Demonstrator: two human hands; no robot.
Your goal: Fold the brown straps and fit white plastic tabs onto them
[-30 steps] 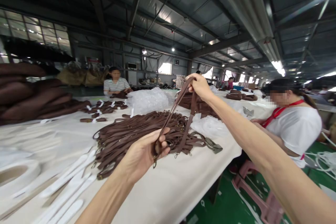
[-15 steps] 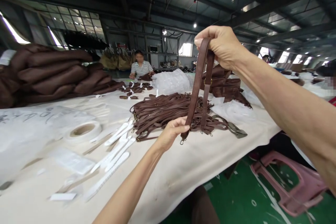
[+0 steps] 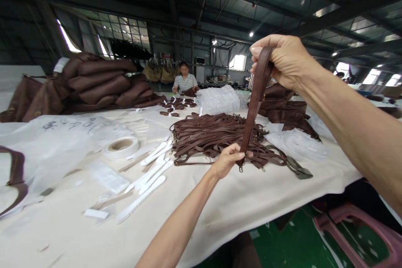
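A brown leather bag strap (image 3: 253,109) hangs in a fold from my right hand (image 3: 282,58), which pinches its top bend between thumb and fingers. Lower down, my left hand (image 3: 228,160) grips the same strap close to its bottom end. A small metal clip (image 3: 241,168) shows just below those fingers. Directly behind the strap lies a broad pile of similar brown straps (image 3: 207,136) on the cream-covered table (image 3: 194,209).
White strips (image 3: 147,192) and a tape roll (image 3: 121,146) lie left of the pile. Stuffed brown bags (image 3: 103,79) are heaped at the far left. Clear plastic (image 3: 218,98) sits behind the straps; a co-worker (image 3: 185,83) is beyond. A pink stool (image 3: 361,230) stands at lower right.
The view has swung left, bringing a brown strap at the left edge into sight. The held strap's two lengths now nearly overlap, and my left hand remains near its bottom end.
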